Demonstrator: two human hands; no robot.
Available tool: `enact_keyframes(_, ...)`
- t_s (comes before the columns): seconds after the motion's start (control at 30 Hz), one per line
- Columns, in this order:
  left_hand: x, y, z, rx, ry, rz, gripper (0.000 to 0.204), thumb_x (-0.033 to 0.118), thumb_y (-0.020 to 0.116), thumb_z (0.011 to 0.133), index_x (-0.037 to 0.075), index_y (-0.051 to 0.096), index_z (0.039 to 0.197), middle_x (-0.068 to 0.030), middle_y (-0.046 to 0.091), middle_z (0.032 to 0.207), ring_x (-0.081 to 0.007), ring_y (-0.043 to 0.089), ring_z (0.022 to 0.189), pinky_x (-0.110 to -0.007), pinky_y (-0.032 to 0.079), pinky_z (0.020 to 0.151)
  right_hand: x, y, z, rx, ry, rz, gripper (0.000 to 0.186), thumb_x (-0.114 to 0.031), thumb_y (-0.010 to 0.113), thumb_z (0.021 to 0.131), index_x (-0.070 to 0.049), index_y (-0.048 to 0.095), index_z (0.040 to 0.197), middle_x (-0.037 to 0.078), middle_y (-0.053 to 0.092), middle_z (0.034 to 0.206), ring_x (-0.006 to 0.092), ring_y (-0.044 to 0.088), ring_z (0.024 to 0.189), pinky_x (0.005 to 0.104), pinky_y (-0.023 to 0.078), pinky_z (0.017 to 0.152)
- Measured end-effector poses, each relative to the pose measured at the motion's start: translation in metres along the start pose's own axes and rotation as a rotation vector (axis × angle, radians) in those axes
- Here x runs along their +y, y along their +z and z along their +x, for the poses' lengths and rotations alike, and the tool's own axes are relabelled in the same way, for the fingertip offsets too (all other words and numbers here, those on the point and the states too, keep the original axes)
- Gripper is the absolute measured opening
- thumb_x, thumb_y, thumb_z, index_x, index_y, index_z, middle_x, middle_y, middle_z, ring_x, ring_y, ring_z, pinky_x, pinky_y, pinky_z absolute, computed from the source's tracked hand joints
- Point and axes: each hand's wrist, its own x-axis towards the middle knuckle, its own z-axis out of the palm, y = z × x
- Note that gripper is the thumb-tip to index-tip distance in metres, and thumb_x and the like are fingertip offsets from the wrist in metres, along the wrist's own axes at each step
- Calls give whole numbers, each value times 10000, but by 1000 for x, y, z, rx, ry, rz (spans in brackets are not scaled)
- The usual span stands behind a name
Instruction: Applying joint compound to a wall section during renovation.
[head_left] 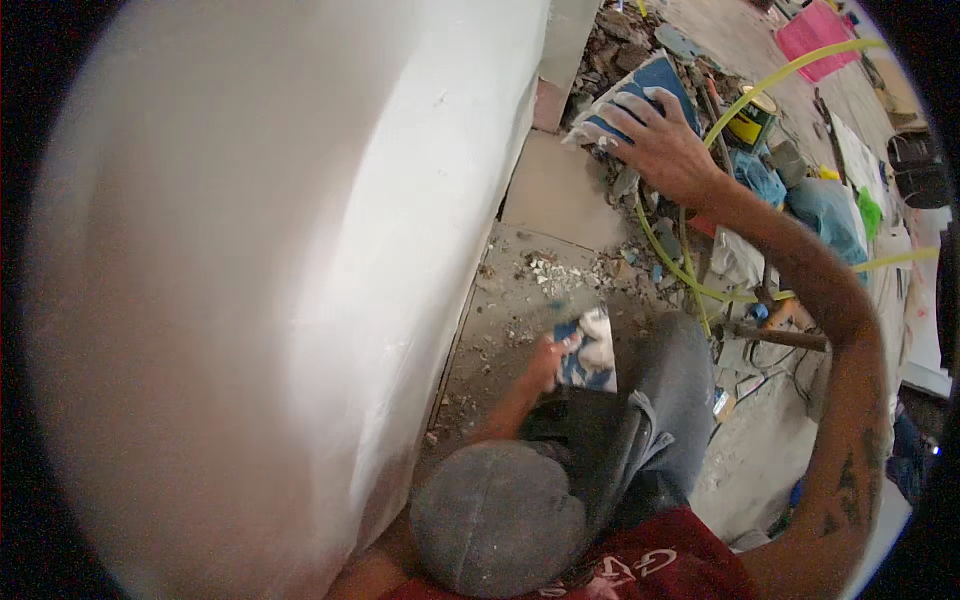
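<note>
My left hand [547, 360] is low between the wall and my grey-clad leg, closed on the edge of a blue spreader [572, 374]. A thick lump of white putty [597, 340] lies on that blade. Farther ahead, my right arm stretches up to the wall's far end. There my right hand [660, 145] grips a wider blue putty spreader [650, 84], fingers laid over its face. White paste coats those fingers and the spreader's near edge. Beside it stands the smooth white wall [400, 230], curving along the left.
Broken rubble [620, 40] lies past the wall's end, with white crumbs [570, 275] on the floor tiles [560, 190]. A yellow hose [665, 245] loops under my right arm. A dark can [752, 118], blue plastic bags [825, 215], a hammer-like tool [780, 337] and a pink item [815, 40] are at right.
</note>
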Motion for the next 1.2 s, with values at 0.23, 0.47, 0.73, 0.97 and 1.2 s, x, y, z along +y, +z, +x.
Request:
enact_keyframes(0.23, 138, 58, -8, 57, 416, 28, 314, 207, 619, 819, -13, 537, 1027, -104, 601, 936, -216, 639, 777, -324, 555, 640, -76, -21, -71, 260, 719, 1046, 660, 107, 493, 606, -40, 439, 1247, 169, 461, 1247, 340, 382, 1225, 389, 259, 1039)
enact_keyframes(0.47, 149, 39, 4, 160, 649, 211, 253, 134, 610, 813, 18, 528, 1022, -101, 594, 914, -187, 634, 750, -324, 538, 600, -112, -48, -82, 254, 724, 1468, 635, 56, 420, 586, 4, 448, 1218, 161, 470, 1231, 272, 425, 1186, 341, 268, 1023)
enact_keyframes(0.73, 149, 63, -17, 311, 661, 311, 249, 152, 628, 814, 8, 550, 1003, -65, 610, 865, -139, 591, 746, -279, 480, 658, -99, -51, -85, 399, 902, 1418, 620, 68, 342, 530, 16, 489, 1130, 129, 504, 1152, 229, 452, 1142, 312, 299, 1000)
enact_keyframes(0.97, 163, 83, -59, 187, 538, 51, 198, 161, 626, 812, -2, 580, 916, -53, 615, 834, -119, 559, 727, -284, 453, 669, -100, -49, -81, 312, 890, 1643, 637, 12, 417, 529, 5, 484, 1162, 82, 521, 1148, 175, 458, 1120, 296, 314, 995)
enact_keyframes(1.2, 168, 86, -53, 220, 556, -60, 162, 134, 625, 806, 10, 563, 889, -43, 585, 786, -93, 522, 596, -255, 422, 504, -142, -35, -82, 446, 807, 1844, 642, -52, 521, 598, -12, 429, 1232, 102, 430, 1266, 225, 400, 1209, 329, 291, 1022)
